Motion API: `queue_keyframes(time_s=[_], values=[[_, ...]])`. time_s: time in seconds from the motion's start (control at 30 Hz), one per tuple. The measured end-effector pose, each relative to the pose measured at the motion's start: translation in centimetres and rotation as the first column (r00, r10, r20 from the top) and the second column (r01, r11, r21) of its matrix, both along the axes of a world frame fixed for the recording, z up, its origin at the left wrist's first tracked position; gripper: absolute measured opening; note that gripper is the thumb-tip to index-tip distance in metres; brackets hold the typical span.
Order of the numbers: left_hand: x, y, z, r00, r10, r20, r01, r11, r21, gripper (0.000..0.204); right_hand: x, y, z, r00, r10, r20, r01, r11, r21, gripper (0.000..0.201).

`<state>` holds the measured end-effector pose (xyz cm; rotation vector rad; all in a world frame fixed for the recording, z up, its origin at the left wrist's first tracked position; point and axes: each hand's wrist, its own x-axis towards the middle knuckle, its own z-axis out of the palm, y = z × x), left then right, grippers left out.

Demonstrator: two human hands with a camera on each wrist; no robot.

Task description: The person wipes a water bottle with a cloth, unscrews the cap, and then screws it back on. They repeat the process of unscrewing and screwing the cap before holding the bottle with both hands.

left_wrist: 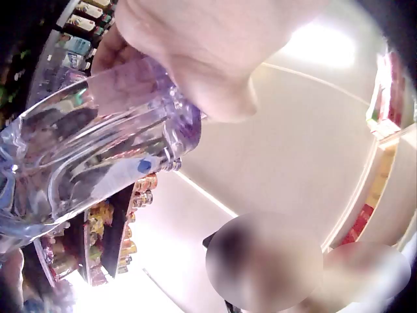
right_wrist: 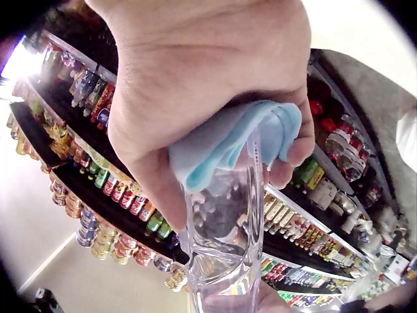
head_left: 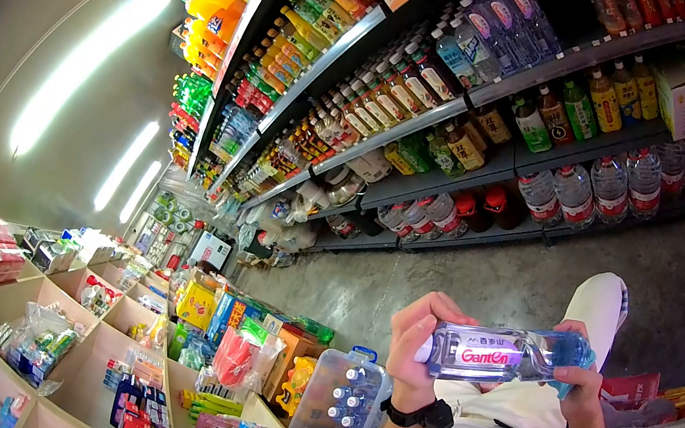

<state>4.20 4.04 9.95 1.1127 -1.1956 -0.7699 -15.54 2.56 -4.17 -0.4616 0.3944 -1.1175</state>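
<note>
I hold a clear water bottle [head_left: 501, 357] with a pink and white label sideways in front of me, over my lap. My left hand [head_left: 420, 338] grips its white-capped end, fingers curled round it. My right hand [head_left: 580, 383] grips the base end through a light blue cloth [right_wrist: 228, 143]. In the right wrist view the right hand [right_wrist: 195, 85] presses the cloth round the bottle [right_wrist: 225, 241]. The left wrist view shows the left hand [left_wrist: 195, 59] over the clear bottle [left_wrist: 85, 143].
Tall shelves [head_left: 437, 93] packed with drink bottles run along a grey concrete floor [head_left: 478, 279]. Wooden bins [head_left: 89, 353] of snacks lie at the lower left, beside a clear box of small bottles [head_left: 343, 393]. Red packets [head_left: 676, 401] sit at the right.
</note>
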Motion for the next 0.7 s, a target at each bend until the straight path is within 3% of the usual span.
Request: queue_keyframes(time_s=[0.2, 0.27, 0.4, 0.47, 0.7], values=[[-0.2, 0.0, 0.0, 0.999, -0.035, 0.023, 0.037, 0.998, -0.06, 0.051, -0.4, 0.1, 0.4, 0.997, 0.048, 0.054, -0.051, 0.997, 0.055, 0.069], [0.5, 0.1, -0.4, 0.977, -0.206, -0.048, 0.196, 0.969, -0.152, 0.049, -0.5, 0.1, 0.4, 0.994, 0.073, 0.085, -0.078, 0.996, 0.047, 0.071], [0.7, 0.0, -0.3, 0.97, -0.244, 0.014, 0.241, 0.945, -0.22, 0.049, -0.4, 0.1, 0.4, 0.986, 0.093, 0.135, -0.093, 0.996, -0.007, 0.065], [0.9, 0.0, -0.4, 0.952, -0.301, 0.059, 0.306, 0.915, -0.262, 0.05, -0.3, 0.1, 0.1, 0.964, 0.121, 0.235, -0.144, 0.986, 0.085, 0.055], [0.2, 0.6, -0.1, 0.942, -0.3, 0.149, 0.332, 0.898, -0.29, 0.052, -0.3, 0.1, -0.9, 0.984, 0.123, 0.129, -0.122, 0.992, -0.017, 0.051]])
